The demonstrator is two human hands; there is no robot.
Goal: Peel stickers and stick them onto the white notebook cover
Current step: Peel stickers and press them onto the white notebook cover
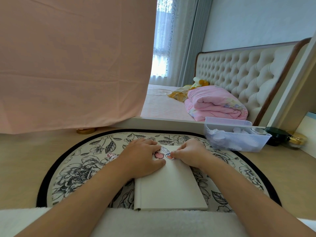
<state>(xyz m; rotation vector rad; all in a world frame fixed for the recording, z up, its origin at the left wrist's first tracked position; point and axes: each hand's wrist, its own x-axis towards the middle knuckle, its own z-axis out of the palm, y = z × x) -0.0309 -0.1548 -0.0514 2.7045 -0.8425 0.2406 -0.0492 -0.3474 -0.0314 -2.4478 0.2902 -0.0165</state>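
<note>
A white notebook (169, 185) lies closed on a floral mat (82, 168). The left hand (143, 159) rests flat on its cover, fingers straight, beside a pink sticker (158, 154) and a white sticker (164, 149). The right hand (189, 154), fingers curled, pinches a red sticker (170, 157) at the cover; a clear plastic box (239, 139) stands behind it

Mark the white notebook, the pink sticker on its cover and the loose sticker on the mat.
white notebook (169, 189), head view, bare cover
pink sticker (158, 154), head view, its middle
loose sticker (112, 156), head view, its middle
</note>
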